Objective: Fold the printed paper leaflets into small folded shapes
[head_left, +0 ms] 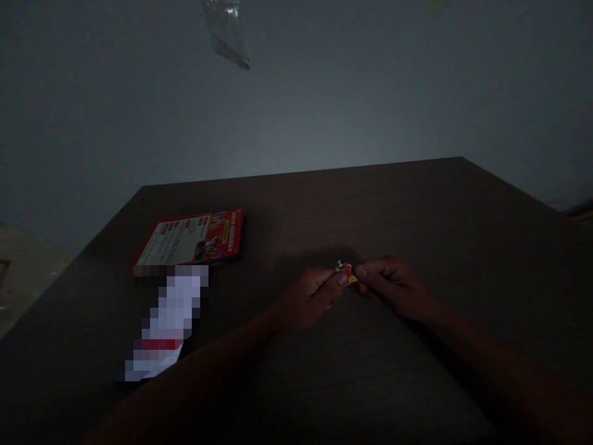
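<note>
The scene is dim. My left hand (311,298) and my right hand (391,286) meet over the middle of a dark wooden table (417,210). Between their fingertips sits a tiny red, black and yellow toy piece (345,271), pinched from both sides. Both hands have their fingers curled in around it. My forearms stretch back toward the lower edge of the picture.
A red and white printed box (194,238) lies flat on the table's left part. A blurred-out white and red sheet (164,324) lies just in front of it. A clear plastic bag (227,34) shows at the top against the pale wall.
</note>
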`<state>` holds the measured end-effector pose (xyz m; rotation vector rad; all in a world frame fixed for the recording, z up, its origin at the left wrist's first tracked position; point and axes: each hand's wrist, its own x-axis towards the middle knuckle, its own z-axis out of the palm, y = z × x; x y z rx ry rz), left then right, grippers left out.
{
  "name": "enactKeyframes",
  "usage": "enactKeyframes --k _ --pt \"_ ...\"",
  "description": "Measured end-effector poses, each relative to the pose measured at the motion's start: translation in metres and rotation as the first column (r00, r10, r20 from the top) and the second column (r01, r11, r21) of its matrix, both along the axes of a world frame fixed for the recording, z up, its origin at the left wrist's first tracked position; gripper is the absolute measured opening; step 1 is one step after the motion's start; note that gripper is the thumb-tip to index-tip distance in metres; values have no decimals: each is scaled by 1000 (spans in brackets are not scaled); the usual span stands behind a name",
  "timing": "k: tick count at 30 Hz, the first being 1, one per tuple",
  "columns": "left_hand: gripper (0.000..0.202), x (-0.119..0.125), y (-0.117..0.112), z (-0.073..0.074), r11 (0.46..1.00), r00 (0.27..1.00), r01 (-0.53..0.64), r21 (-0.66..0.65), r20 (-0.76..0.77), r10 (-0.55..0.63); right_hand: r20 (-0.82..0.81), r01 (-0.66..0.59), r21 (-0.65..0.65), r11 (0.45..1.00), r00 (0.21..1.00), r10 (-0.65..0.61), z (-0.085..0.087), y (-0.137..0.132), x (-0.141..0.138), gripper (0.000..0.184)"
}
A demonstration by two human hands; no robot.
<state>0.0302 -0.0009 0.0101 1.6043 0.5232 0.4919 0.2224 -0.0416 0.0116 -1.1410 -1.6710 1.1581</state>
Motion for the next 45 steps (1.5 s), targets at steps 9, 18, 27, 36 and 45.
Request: enactKeyframes --k 9,18,27,36,45 --pt "41 2 -3 -1 1000 999 -11 -10 30 11 -66 -66 -62 996 996 62 4 -3 -4 36" --pt "37 -1 -1 -1 998 997 64 13 45 -65 -84 -103 -38 994 991 99 -2 -1 -4 41" --pt "44 3 -4 -4 999 999 -37 11 -23 37 34 -108 -47 993 993 110 3 -2 -3 44" --pt "38 1 -4 7 877 997 4 481 -72 35 -182 -153 -171 973 976 122 0 -4 -5 45" --pt "50 1 0 -1 969 996 -58 240 -56 74 -40 -141 -96 985 990 138 3 -3 -6 45"
